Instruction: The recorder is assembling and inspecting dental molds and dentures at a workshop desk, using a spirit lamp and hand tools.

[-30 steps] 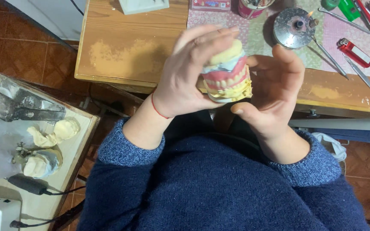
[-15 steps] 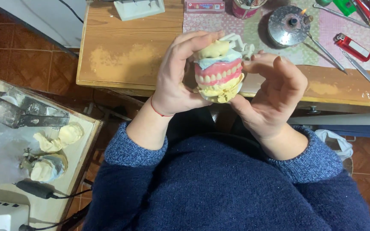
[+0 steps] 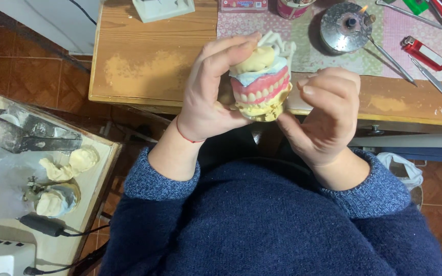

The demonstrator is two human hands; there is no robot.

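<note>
From the head camera, looking down, a set of false teeth on plaster models (image 3: 260,84) is held up between both hands in front of the chest, over the near edge of a wooden table (image 3: 144,61). The left hand (image 3: 213,89) grasps it from the left side, fingers curled over the pale yellow top and thumb pressed under the bottom, with a thin red thread around the wrist. The right hand (image 3: 323,115) closes on it from the right, its thumb touching the lower yellow base and its bent fingers just beside the pink gum. The piece is stacked: lumpy yellow plaster below, a row of white teeth in smooth pink, a light blue layer, then more yellow plaster, with white pieces sticking out behind. On the table beyond the hands lie a patterned cloth (image 3: 292,36), a round metal burner (image 3: 346,25) with a small flame, a red lighter (image 3: 424,53) and long metal tools (image 3: 436,84). To the left, on a lower dusty bench (image 3: 95,179), sit white plaster lumps (image 3: 70,163) and a black cable (image 3: 47,227). Blue knitted sleeves (image 3: 162,176) fill the lower part, above a red tiled floor (image 3: 31,76).
</note>
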